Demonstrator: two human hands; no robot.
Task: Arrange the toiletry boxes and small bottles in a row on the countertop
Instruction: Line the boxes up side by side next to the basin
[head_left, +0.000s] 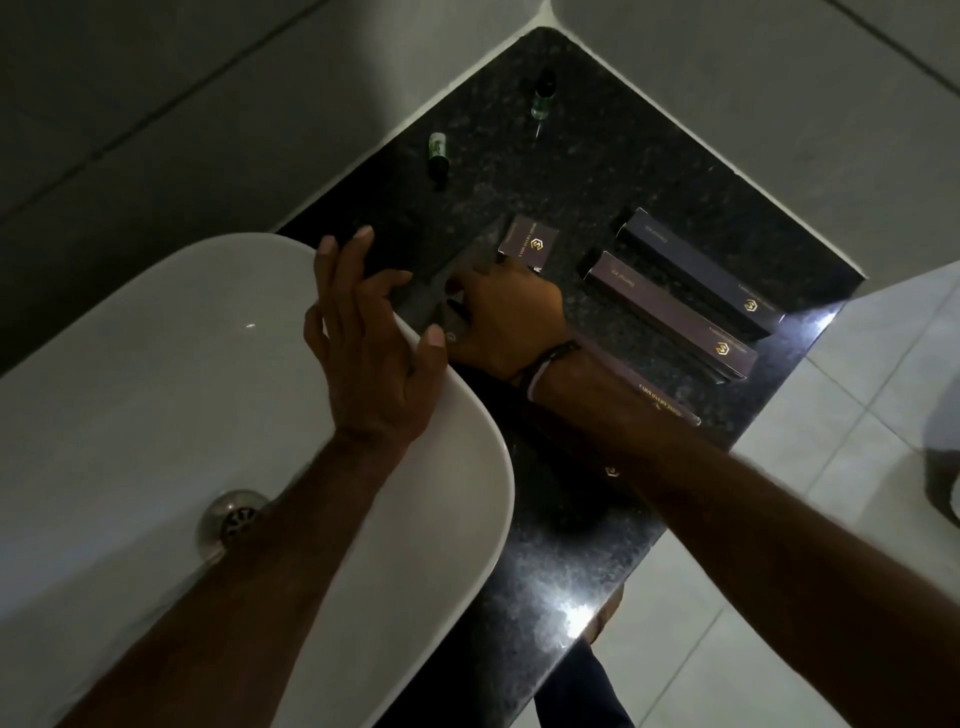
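Two long purple toiletry boxes (696, 265) (670, 314) lie side by side on the dark granite countertop (561, 525). A third long box (644, 387) is partly hidden under my right forearm. A small square box (527, 243) sits just beyond my right hand (511, 312), whose fingers curl on a long dark box (449, 275) beside the basin rim. My left hand (371, 338) hovers over that rim, fingers spread, holding nothing. Two small green bottles with dark caps lie further back, one (439, 153) near the wall, the other (543, 96) towards the corner.
A white oval basin (156, 364) with a metal drain (234, 519) fills the left side. Tiled walls close the counter at the back corner. The counter's right edge drops to a light tiled floor (831, 441). Another box logo (612, 471) shows under my right forearm.
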